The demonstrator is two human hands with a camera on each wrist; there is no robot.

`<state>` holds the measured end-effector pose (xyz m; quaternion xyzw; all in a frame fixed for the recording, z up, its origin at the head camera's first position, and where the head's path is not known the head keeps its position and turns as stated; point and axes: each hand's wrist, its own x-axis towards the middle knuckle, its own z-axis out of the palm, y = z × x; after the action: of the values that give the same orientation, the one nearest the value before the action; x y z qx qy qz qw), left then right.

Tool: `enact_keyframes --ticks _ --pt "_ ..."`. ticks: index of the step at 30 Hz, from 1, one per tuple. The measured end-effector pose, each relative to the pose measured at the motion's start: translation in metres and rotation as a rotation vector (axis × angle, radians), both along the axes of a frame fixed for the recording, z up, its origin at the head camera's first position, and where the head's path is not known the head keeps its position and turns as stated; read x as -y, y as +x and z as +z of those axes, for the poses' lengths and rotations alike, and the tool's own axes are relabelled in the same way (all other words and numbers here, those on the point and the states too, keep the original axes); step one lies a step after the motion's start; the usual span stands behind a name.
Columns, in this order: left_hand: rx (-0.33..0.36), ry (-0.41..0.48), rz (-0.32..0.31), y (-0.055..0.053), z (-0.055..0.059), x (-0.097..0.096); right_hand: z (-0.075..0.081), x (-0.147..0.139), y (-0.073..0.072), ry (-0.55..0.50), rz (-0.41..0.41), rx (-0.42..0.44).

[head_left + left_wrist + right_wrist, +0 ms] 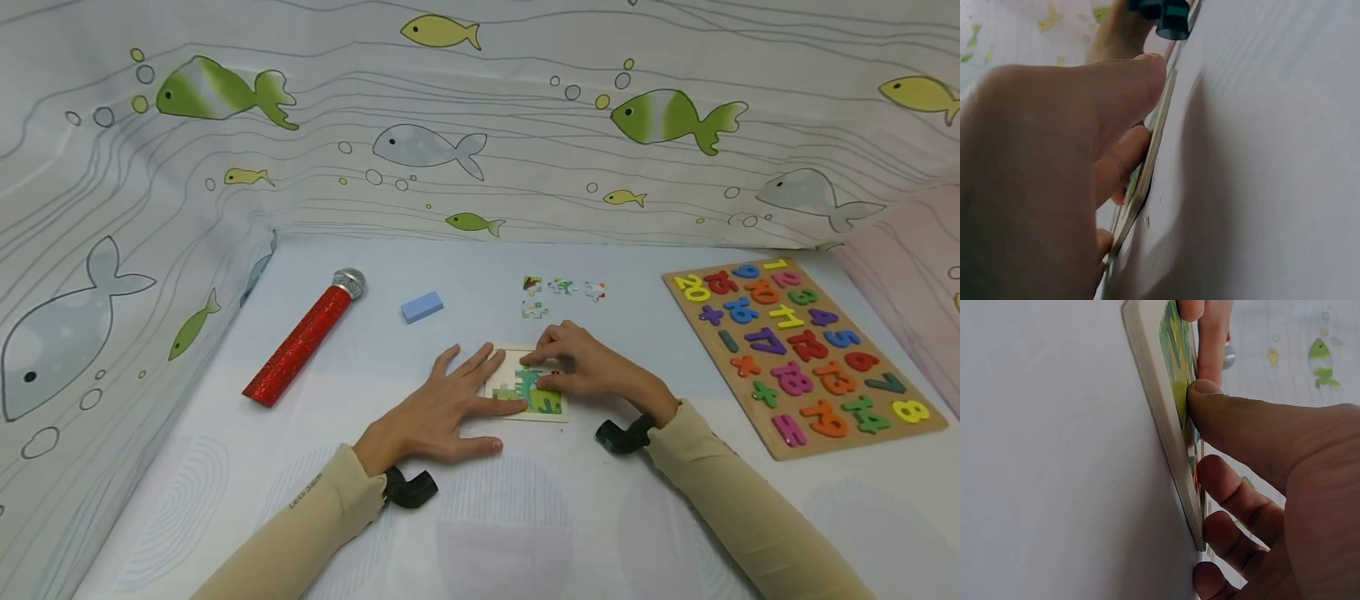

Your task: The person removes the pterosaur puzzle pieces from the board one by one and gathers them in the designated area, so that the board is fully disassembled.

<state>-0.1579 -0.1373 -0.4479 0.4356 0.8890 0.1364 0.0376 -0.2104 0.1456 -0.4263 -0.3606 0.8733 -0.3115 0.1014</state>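
Note:
A small wooden jigsaw puzzle board (511, 358) with a green dinosaur picture lies on the table between the hands. My left hand (450, 408) rests on its left side, fingers spread and straight, with the thumb off on the table. On the board's right side, my right hand (585, 367) has curled fingers, thumb and index finger at a puzzle piece (555, 375) that they partly cover. The right wrist view shows the thumb (1210, 403) touching the puzzle's face and other fingertips along the board's edge. Several loose puzzle pieces (562, 287) lie beyond the board.
A red glittery microphone (300, 343) lies at the left, and a blue block (422, 307) sits between it and the loose pieces. At the right is a wooden number board (738, 367) with colourful numerals. A fish-patterned curtain (337, 196) surrounds the table.

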Motion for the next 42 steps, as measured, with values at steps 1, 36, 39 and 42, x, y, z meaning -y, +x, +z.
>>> enact_keyframes --ticks 1,36,39,42 --pt "-0.002 -0.001 -0.001 0.0 -0.0001 0.0 0.0007 0.0002 0.0004 0.0 0.0 0.003" --pt "-0.075 -0.065 -0.022 0.008 -0.0029 0.0012 -0.0052 -0.0004 0.0001 -0.054 0.004 0.044" --pt "-0.068 -0.056 -0.021 0.0073 -0.0028 0.0 -0.0049 -0.0014 0.0006 -0.054 -0.006 0.053" --pt "-0.059 -0.037 -0.016 0.0061 -0.0021 -0.0011 -0.0048 -0.0024 0.0001 -0.06 -0.01 0.057"
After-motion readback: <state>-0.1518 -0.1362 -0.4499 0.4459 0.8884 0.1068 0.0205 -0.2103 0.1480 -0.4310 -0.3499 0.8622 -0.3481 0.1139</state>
